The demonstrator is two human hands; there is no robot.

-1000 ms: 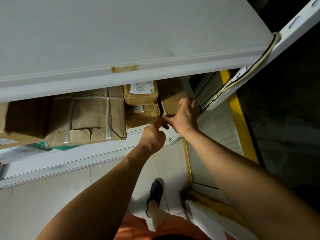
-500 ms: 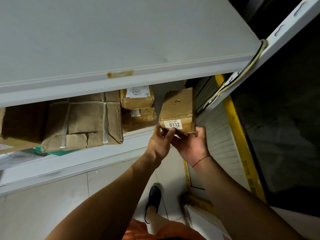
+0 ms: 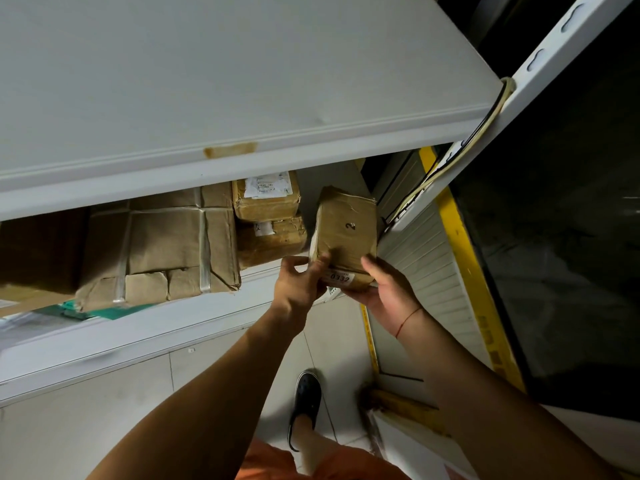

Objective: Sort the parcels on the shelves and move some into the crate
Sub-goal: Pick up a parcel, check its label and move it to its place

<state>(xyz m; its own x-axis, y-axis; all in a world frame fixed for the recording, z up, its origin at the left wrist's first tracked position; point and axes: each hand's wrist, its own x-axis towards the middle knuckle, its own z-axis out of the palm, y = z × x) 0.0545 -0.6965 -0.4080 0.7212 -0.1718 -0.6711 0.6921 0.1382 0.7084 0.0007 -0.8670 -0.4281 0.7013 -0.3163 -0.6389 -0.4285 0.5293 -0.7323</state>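
Two hands hold one small brown parcel [image 3: 346,233] just in front of the lower shelf [image 3: 145,327], at its right end; the left hand [image 3: 299,289] grips the near left corner with the fingers curled round it, and the right hand [image 3: 384,289] supports the parcel from below and from the right, the thumb lying on its top face; both hands are therefore closed round the same parcel. A white label [image 3: 341,277] with digits on the near end appears upside down, and a handwritten figure is on the top face. I judge that the step in hand is to check this parcel and decide where it belongs; to do it well, the person should turn the label so that it reads upright, keep one palm under the parcel so it does not slip, and hold it away from the edge of the upper shelf [image 3: 242,161] overhead. Three more parcels lie on the lower shelf: a big taped parcel [image 3: 166,247] at the left, and two small ones stacked, the top parcel [image 3: 266,199] on the bottom parcel [image 3: 272,240]; no crate is visible, so its place I cannot tell.
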